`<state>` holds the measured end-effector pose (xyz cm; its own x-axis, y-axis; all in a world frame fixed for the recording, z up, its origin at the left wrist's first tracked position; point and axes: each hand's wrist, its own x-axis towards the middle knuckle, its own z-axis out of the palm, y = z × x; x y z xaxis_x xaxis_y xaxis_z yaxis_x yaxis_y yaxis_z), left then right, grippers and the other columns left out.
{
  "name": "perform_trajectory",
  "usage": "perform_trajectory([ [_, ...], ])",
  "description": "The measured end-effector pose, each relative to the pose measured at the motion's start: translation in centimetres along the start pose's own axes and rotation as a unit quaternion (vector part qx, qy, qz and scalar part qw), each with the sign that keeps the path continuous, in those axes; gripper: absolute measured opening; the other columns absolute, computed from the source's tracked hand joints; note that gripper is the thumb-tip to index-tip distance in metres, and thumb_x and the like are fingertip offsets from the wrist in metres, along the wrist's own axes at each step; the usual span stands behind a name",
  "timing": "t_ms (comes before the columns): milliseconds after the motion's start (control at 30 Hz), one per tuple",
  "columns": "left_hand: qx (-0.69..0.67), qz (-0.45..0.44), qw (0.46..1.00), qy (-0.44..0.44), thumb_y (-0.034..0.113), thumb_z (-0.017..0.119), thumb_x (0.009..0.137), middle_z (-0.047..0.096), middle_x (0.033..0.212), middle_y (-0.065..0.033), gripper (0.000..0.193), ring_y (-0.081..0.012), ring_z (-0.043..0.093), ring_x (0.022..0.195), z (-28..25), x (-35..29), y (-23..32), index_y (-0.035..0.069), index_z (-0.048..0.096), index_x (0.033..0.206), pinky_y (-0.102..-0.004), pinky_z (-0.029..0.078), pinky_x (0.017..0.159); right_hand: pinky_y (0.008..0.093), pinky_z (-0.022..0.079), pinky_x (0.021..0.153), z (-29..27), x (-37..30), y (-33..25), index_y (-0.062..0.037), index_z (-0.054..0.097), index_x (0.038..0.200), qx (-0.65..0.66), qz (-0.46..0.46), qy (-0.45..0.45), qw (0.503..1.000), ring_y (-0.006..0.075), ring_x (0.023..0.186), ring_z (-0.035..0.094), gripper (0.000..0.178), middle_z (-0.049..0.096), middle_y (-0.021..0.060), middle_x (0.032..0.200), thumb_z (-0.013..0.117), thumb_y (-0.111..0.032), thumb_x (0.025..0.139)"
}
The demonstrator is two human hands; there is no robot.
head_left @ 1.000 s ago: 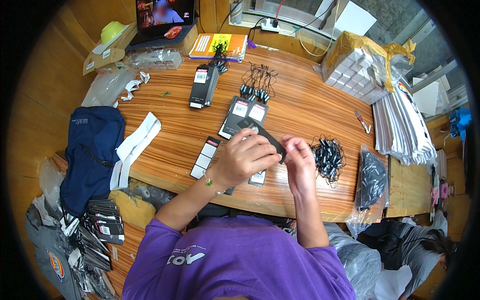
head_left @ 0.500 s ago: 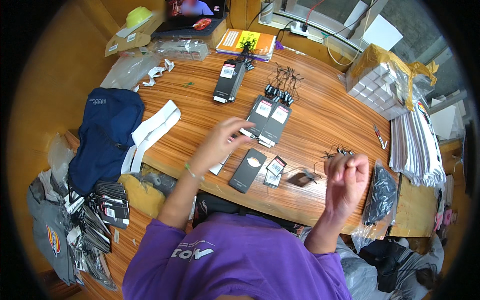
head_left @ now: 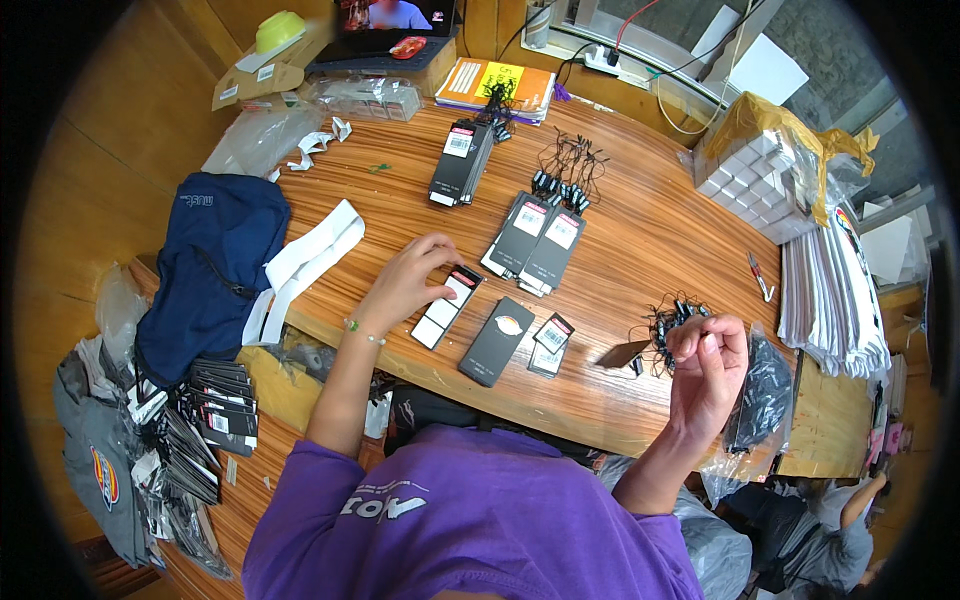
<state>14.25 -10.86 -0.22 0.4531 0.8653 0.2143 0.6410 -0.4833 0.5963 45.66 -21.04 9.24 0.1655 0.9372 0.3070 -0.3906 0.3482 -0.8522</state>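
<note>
My left hand (head_left: pixel 405 285) has its thumb and fingertips at the upper end of a black-and-white label strip (head_left: pixel 436 322), closed about its edges. My right hand (head_left: pixel 708 362) is raised over the table's right part, its fingertips pinched together; what lies between them is too small to make out. A tilted dark brown tag (head_left: pixel 623 353) is just left of that hand; whether a cord joins them I cannot tell. Between my hands lie a black card tag (head_left: pixel 497 342) with an oval emblem and small black-and-white labels (head_left: pixel 549 343).
Beyond are barcoded black tags with cords (head_left: pixel 550 245) and another tag stack (head_left: pixel 461 165). Black cords (head_left: pixel 672 322) and a bagged black bundle (head_left: pixel 762 395) lie right. Snips (head_left: pixel 760 276), a box of small white boxes (head_left: pixel 755 165) and a blue garment (head_left: pixel 215 270) flank the table.
My left hand has moved left and nearer, from beside the barcoded tags to the label strip. My right hand has shifted slightly right and down. The brown tag has changed its tilt.
</note>
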Motion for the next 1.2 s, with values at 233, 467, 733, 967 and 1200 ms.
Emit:
perform_trajectory([
  [233, -0.408, -0.15, 0.9, 0.036, -0.001, 0.064, 0.079, 0.063, 0.081, -0.0048, 0.014, -0.0058, 0.06, 0.075, -1.8, -0.5, 4.7, 0.0, 0.056, 0.091, -0.018, 0.048, 0.066, 0.022, 0.045, 0.06, 2.3, -0.7, 0.2, 0.0002, 0.049, 0.096, -0.137, 0.028, 0.011, 0.99, 0.0118, 0.066, 0.057, 0.019, 0.058, 0.0076, 0.074, 0.057, 0.007, 0.08],
  [467, -0.362, -0.05, 0.929, 0.061, -0.003, 0.067, 0.076, 0.066, 0.082, -0.0053, 0.014, -0.0075, 0.062, 0.075, -0.3, 2.1, 12.2, -0.002, 0.061, 0.089, -0.0186, 0.05, 0.065, 0.028, 0.048, 0.067, 5.7, -0.2, 2.2, 0.0022, 0.051, 0.091, -0.394, -0.043, -0.069, 0.916, 0.0176, 0.073, 0.062, 0.014, 0.059, 0.011, 0.078, 0.056, 0.008, 0.079],
  [733, -0.321, 0.049, 0.944, 0.057, 0.007, 0.065, 0.079, 0.066, 0.08, -0.0076, 0.011, -0.0132, 0.064, 0.07, -0.2, 2.6, 14.8, 0.0, 0.065, 0.087, -0.0237, 0.051, 0.06, 0.0274, 0.048, 0.063, 5.3, -0.1, 1.8, 0.0007, 0.046, 0.089, -0.428, -0.068, -0.021, 0.901, 0.0192, 0.069, 0.062, 0.017, 0.058, 0.0119, 0.074, 0.057, 0.007, 0.077],
  [967, -0.212, 0.128, 0.966, 0.07, 0.005, 0.069, 0.074, 0.066, 0.081, -0.0092, 0.014, -0.0157, 0.064, 0.069, -0.5, 3.0, 14.7, 0.001, 0.066, 0.088, -0.0253, 0.05, 0.06, 0.0264, 0.047, 0.062, 4.8, -0.1, 2.2, 0.0005, 0.046, 0.089, -0.428, -0.091, -0.024, 0.899, 0.0165, 0.066, 0.059, 0.018, 0.056, 0.0104, 0.073, 0.056, 0.009, 0.077],
  [1200, -0.228, 0.105, 0.967, 0.038, 0.006, 0.069, 0.074, 0.066, 0.08, -0.0089, 0.014, -0.0197, 0.064, 0.071, -0.8, 3.0, 15.1, 0.002, 0.066, 0.087, -0.0273, 0.049, 0.062, 0.0225, 0.046, 0.066, 4.8, -0.2, 2.7, 0.001, 0.045, 0.09, -0.315, -0.047, 0.003, 0.948, 0.0105, 0.072, 0.055, 0.015, 0.052, 0.006, 0.077, 0.054, 0.009, 0.081],
])
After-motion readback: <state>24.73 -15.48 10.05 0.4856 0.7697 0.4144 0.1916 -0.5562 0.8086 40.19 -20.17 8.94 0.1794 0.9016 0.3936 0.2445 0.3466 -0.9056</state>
